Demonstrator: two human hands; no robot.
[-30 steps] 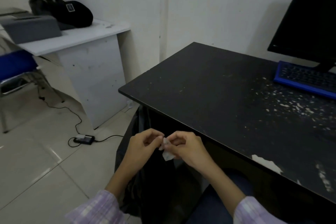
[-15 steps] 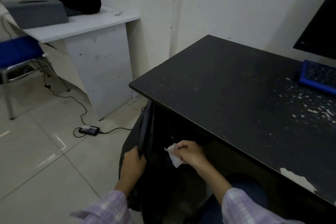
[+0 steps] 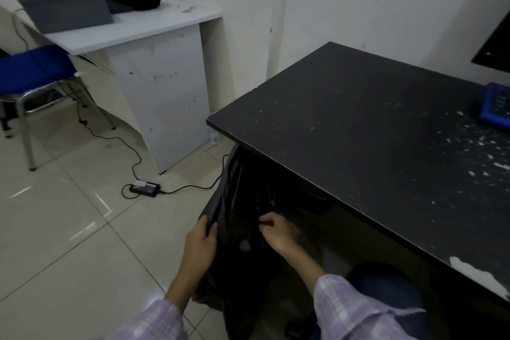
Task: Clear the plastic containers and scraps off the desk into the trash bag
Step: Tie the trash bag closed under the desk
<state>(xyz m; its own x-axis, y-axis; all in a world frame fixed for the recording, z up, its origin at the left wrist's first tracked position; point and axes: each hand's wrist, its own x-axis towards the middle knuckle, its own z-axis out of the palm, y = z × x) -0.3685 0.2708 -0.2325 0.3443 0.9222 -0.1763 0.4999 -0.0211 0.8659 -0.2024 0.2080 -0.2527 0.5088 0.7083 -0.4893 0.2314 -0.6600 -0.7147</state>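
Head view. Black bench taken as landmark. A black trash bag hangs at the bench's near left corner, partly under its edge. Left hand grips the bag's left rim, fingers curled round the plastic. Right hand is at the bag's mouth, fingers curled; whether it pinches the plastic, cannot tell. White flecks scattered on the bench's right part, near a blue keyboard. Left of the bench: white desk, power adapter on the floor.
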